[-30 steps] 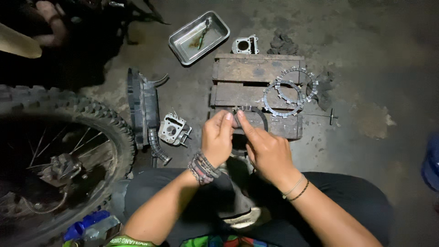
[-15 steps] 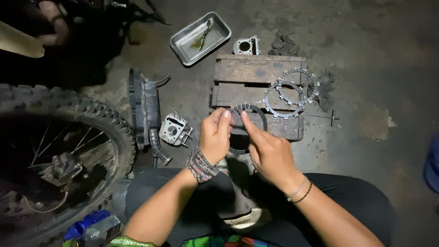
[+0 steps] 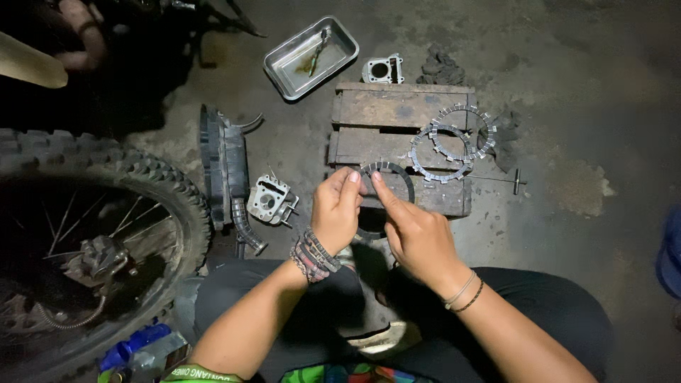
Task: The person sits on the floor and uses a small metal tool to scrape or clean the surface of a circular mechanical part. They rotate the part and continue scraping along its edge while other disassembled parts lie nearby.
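Both hands gripped one ring (image 3: 388,186) above the wooden block's (image 3: 397,120) near edge: left hand (image 3: 336,213) pinched its left rim, right hand (image 3: 415,230) its top. Thin, stiff and light by the look, possibly oily, it seemed best held by the rim. A second before, it sat lower against the block; two toothed rings (image 3: 447,143) had stayed put.

My left hand (image 3: 337,213) is bare, with a thick stack of beaded and braided bracelets (image 3: 312,254) banding the wrist at 7 o'clock from my knuckles. My right hand (image 3: 415,230) wears two thin bangles (image 3: 462,293), one pale and one dark, at 5 o'clock. Dark trousers (image 3: 553,312) cover my legs.
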